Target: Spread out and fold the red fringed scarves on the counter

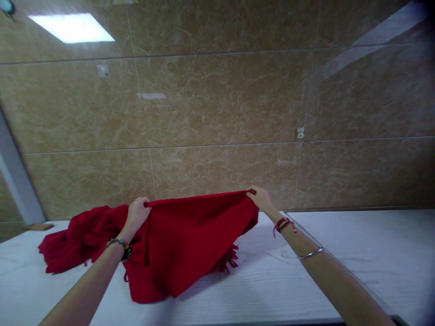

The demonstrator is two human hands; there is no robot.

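Red fringed cloth scarf (pixel 193 240) partly on white wood-grain table (pixel 272 290); left hand (pixel 137 215), right hand (pixel 261 199) pinch its top edge. I'd watch bunched end (pixel 84 237) dragging left grip loose; underside hidden, can't judge snags.

I have my widest passage over the white wood-grained tabletop (pixel 377 244), to the right of the right hand (pixel 261 198) and its forearm (pixel 329 280); a narrower gap lies between that forearm and the fringed red cloth (pixel 197 235). Stretched across to the left hand (pixel 137 213), the cloth blocks my middle, its bunched end crowding farther left. Behind, the brown marbled tile wall (pixel 220 113) bars deeper reach.
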